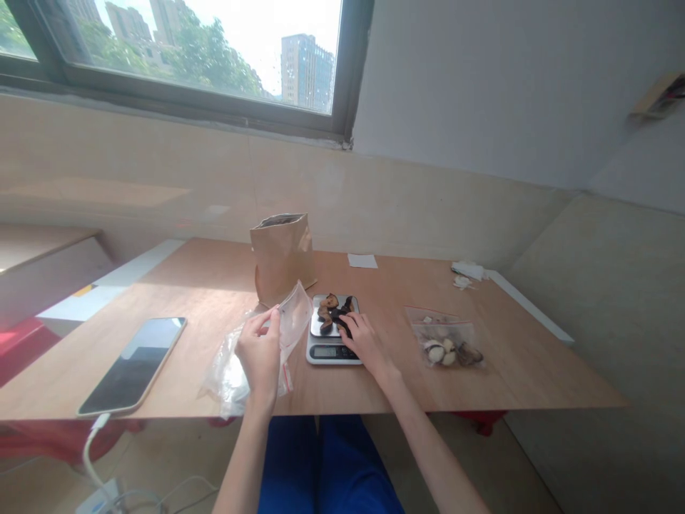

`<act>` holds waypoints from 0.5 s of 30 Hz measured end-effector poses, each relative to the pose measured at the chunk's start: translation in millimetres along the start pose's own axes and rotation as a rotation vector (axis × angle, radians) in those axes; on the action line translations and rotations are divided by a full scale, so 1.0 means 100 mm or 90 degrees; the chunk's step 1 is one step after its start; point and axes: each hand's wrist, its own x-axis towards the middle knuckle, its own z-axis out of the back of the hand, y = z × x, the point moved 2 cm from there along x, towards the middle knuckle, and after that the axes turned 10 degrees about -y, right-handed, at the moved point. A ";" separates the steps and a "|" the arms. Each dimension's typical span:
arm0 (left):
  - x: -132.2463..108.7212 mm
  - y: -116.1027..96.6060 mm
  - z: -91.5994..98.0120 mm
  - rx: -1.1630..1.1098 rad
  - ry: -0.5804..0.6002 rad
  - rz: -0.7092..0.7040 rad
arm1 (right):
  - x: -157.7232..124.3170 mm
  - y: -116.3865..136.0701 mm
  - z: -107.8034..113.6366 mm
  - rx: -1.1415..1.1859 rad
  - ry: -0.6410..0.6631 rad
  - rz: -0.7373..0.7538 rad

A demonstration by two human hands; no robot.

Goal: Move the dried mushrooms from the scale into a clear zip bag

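We take the scale (317,355) as the centre of our clock, and there are the mushrooms (330,301), right on its plate. The right hand (364,338) is the nearer one, in at four o'clock; from it the heap lies toward ten, fingertips touching a dark piece at the edge. That piece seems to run from ten to four, though fingers cover part of it. We see the hand palm down, fingers bent and fairly close, forearm slanting up from five; whether they grip, we cannot tell. Across at nine, the left hand (261,348) pinches the clear bag (296,315) between thumb and fingers, knuckles up, forearm rising from seven. The bag leans from seven to one, its far edge just beside the plate, so we judge that short gap counts most. We also have the paper bag (282,258) at eleven and a filled bag (448,351) at three.
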 end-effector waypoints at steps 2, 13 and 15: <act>0.00 0.01 0.00 0.016 0.014 0.002 | -0.01 -0.02 -0.02 -0.002 -0.010 0.019; -0.06 -0.01 -0.01 0.026 0.031 -0.034 | -0.01 -0.20 0.02 0.186 0.009 -0.092; -0.06 -0.02 -0.01 0.027 0.037 -0.034 | 0.00 -0.19 0.06 0.249 -0.018 -0.152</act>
